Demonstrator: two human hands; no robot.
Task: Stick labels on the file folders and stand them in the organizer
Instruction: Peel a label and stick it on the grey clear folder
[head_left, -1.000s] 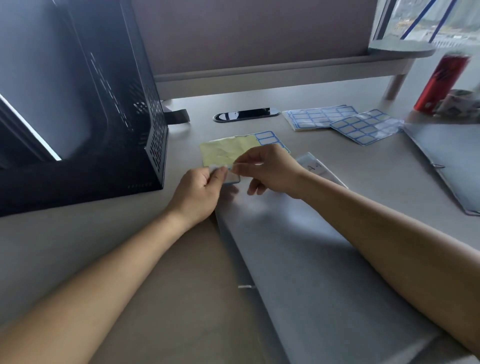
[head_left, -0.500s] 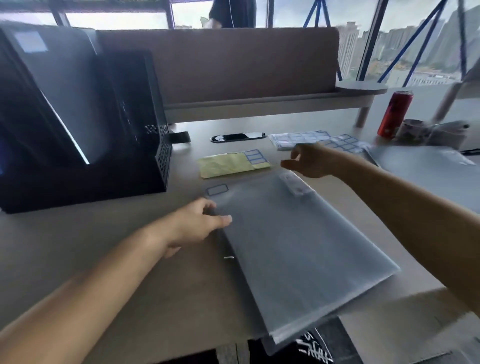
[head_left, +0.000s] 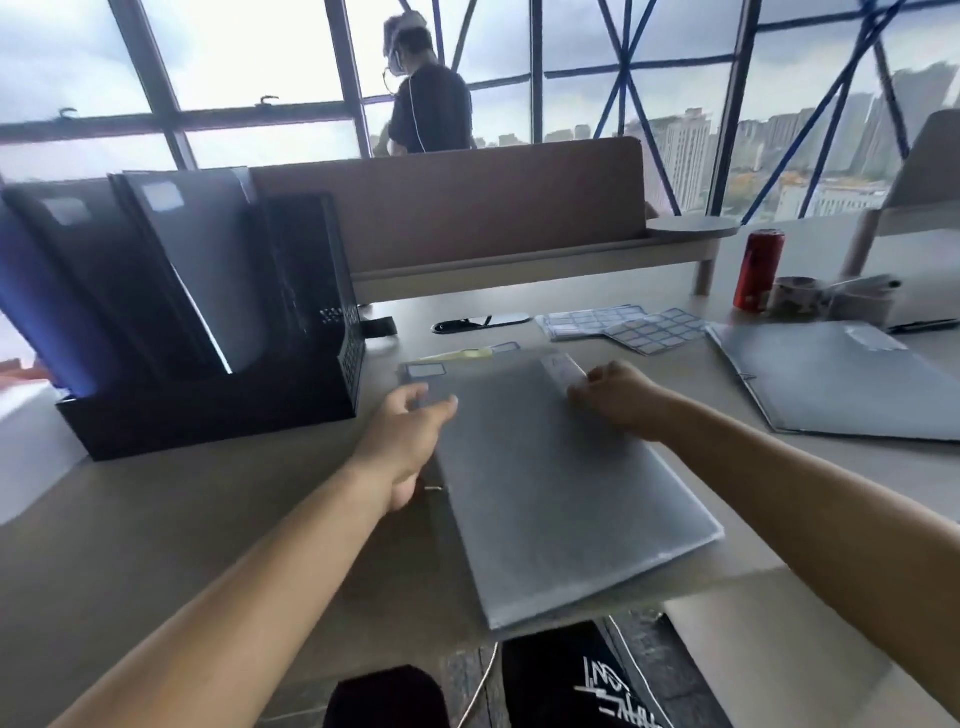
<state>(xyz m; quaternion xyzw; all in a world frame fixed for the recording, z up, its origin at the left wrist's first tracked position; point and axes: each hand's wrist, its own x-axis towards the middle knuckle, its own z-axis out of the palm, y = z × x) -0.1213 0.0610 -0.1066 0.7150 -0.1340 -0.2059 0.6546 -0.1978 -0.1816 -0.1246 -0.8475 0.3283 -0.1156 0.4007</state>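
Note:
A grey file folder (head_left: 550, 499) lies on the desk in front of me, its near corner over the desk edge. A blue-bordered label (head_left: 426, 370) is stuck at its far left corner. My left hand (head_left: 410, 431) grips the folder's left edge, thumb on top. My right hand (head_left: 618, 397) holds the far right part, near a small tab. The black mesh organizer (head_left: 218, 395) stands at the left with several labelled folders (head_left: 208, 270) upright in it. Label sheets (head_left: 623, 325) lie further back.
A second grey folder (head_left: 841, 384) lies at the right. A yellow backing sheet (head_left: 462, 354) peeks out behind the held folder. A red can (head_left: 758, 270), tape rolls (head_left: 795, 296) and a desk cable slot (head_left: 480, 322) sit at the back. A person stands beyond the partition.
The view has tilted up. My right hand came back onto the folder's far right part. My left hand closed on the left edge and the far end looks slightly lifted.

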